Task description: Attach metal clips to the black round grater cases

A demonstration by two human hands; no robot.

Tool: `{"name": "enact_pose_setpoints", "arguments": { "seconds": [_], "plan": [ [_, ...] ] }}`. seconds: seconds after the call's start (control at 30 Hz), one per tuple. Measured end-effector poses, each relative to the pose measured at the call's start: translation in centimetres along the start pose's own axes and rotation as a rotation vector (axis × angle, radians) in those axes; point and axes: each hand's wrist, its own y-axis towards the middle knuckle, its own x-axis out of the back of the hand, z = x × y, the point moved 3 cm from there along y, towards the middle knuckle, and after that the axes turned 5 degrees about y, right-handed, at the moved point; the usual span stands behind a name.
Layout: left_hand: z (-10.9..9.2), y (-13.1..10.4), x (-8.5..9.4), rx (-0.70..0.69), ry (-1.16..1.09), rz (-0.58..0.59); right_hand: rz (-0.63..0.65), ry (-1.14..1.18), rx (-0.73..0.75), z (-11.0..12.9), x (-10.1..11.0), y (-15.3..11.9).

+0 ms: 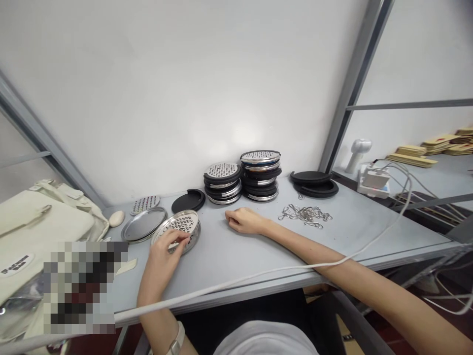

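My left hand (168, 250) pinches the near edge of a round metal grater plate (185, 221), which sits tilted over a shiny round metal dish (195, 240). My right hand (244, 220) rests on the grey table with its fingers curled in; nothing shows in them. Left of the grater plate lie round metal trays (146, 224), one on another. Behind them is a second grater plate (145, 204) with raised teeth. A black round ring-like part (188, 201) lies between my hands, further back.
Two stacks of black-rimmed graters, one lower (222, 183) and one taller (260, 175), stand by the wall. Black round parts (314, 187) and a heap of metal clips (306, 213) lie to the right. A white cable (258, 272) crosses in front. A cream bag (48, 217) sits left.
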Motion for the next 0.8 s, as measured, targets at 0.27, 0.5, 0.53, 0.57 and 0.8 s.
{"name": "enact_pose_setpoints", "arguments": {
  "seconds": [0.27, 0.5, 0.53, 0.57, 0.8],
  "plan": [
    [-4.3, 0.2, 0.6, -0.245, -0.002, -0.189, -0.047, 0.006, -0.02, -0.2, 0.2, 0.2],
    [-8.9, 1.2, -2.8, -0.393, -0.042, 0.03, -0.277, -0.004, -0.175, -3.6, 3.9, -0.7],
    [-9.2, 1.4, -3.4, -0.394, -0.035, 0.067, -0.297, -0.001, -0.188, -4.1, 4.3, -0.9],
    [-9.5, 1.6, -4.0, -0.392, -0.031, 0.106, -0.308, 0.003, -0.197, -4.4, 4.7, -1.1],
    [-9.8, 1.5, -6.9, -0.379, -0.046, 0.286, -0.295, 0.02, -0.183, -4.1, 4.9, -1.1]
  ]
}}
